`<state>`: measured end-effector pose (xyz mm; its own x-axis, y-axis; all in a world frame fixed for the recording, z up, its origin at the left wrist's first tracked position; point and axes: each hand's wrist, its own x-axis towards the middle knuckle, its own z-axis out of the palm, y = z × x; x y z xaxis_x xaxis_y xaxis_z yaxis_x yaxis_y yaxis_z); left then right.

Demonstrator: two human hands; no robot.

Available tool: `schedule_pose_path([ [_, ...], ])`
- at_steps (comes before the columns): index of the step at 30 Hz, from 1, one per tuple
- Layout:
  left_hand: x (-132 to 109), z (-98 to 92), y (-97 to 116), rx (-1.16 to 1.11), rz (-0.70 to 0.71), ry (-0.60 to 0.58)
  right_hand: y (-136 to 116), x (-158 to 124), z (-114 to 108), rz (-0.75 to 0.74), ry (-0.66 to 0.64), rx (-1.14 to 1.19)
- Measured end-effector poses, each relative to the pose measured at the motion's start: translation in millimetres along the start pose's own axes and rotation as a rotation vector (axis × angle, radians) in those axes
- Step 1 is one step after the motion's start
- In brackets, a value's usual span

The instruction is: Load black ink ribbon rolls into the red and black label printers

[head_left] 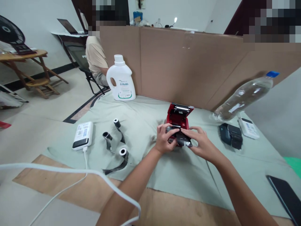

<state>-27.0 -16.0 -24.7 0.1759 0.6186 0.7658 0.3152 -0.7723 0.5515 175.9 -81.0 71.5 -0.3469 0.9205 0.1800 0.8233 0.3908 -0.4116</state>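
Printer (176,120), red, lid up. Right hand (201,142): grip clamped on black strip (183,140). Left hand (163,139): grip unclear, can't tell. Three rolls (122,156), nine o'clock.

**Red device (176,120) stood open, black strip (183,139) at its front**

The small, boxy device sat upright on the surface (181,177), its lid (190,110) raised at the back, a silvery bar (182,108) along the inside. The glossy, dark strip lay at the front opening, its near end jutting outward; the other end was hidden.
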Motion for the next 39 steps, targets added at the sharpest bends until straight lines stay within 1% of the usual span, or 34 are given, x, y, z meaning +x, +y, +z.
schedule_pose_path([
  [2, -3, 2.4, 1, 0.106, 0.044, -0.004, 0, -5, -12, -0.024, -0.069, -0.017],
  [3, -4, 3.5, 1, 0.141, 0.060, 0.000, 2, -2, -18, -0.027, -0.049, 0.003],
  [4, -6, 4.5, 0, 0.167, 0.074, 0.006, 6, 4, -23, -0.020, 0.019, 0.036],
  [6, -8, 5.7, 0, 0.200, 0.093, 0.020, 17, 28, -27, 0.032, 0.252, 0.116],
  [8, -9, 6.2, 0, 0.212, 0.116, 0.030, 28, 58, -23, 0.100, 0.490, 0.206],
  [10, -9, 6.3, 0, 0.212, 0.140, 0.033, 34, 83, -12, 0.134, 0.617, 0.313],
  [11, -9, 6.3, 0, 0.209, 0.152, 0.037, 36, 91, -6, 0.137, 0.650, 0.364],
  [13, -9, 6.2, 1, 0.202, 0.167, 0.048, 37, 98, 4, 0.128, 0.689, 0.424],
  [16, -9, 5.8, 1, 0.187, 0.182, 0.059, 40, 95, 13, 0.127, 0.736, 0.352],
  [18, -9, 5.4, 1, 0.188, 0.184, 0.060, 45, 94, 14, 0.163, 0.753, 0.297],
  [21, -11, 5.0, -1, 0.206, 0.178, 0.057, 50, 90, 13, 0.197, 0.723, 0.358],
  [24, -14, 5.0, -4, 0.221, 0.166, 0.034, 46, 71, 18, 0.168, 0.672, 0.399],
  [26, -14, 5.2, -4, 0.226, 0.159, 0.020, 41, 51, 28, 0.174, 0.617, 0.379],
  [28, -14, 5.4, -3, 0.223, 0.159, 0.023, 38, 34, 41, 0.249, 0.582, 0.431],
  [30, -12, 5.6, -1, 0.208, 0.167, 0.039, 38, 26, 54, 0.357, 0.574, 0.597],
  [32, -11, 5.6, 0, 0.192, 0.174, 0.053, 38, 26, 62, 0.416, 0.553, 0.779],
  [33, -10, 5.6, 1, 0.191, 0.168, 0.055, 37, 28, 65, 0.416, 0.534, 0.823],
  [35, -9, 5.5, 1, 0.195, 0.144, 0.057, 36, 34, 69, 0.397, 0.513, 0.837],
  [37, -8, 5.4, 1, 0.187, 0.130, 0.056, 37, 42, 68, 0.413, 0.550, 0.858],
  [39, -7, 5.1, 0, 0.165, 0.140, 0.060, 41, 53, 64, 0.455, 0.646, 0.925],
])
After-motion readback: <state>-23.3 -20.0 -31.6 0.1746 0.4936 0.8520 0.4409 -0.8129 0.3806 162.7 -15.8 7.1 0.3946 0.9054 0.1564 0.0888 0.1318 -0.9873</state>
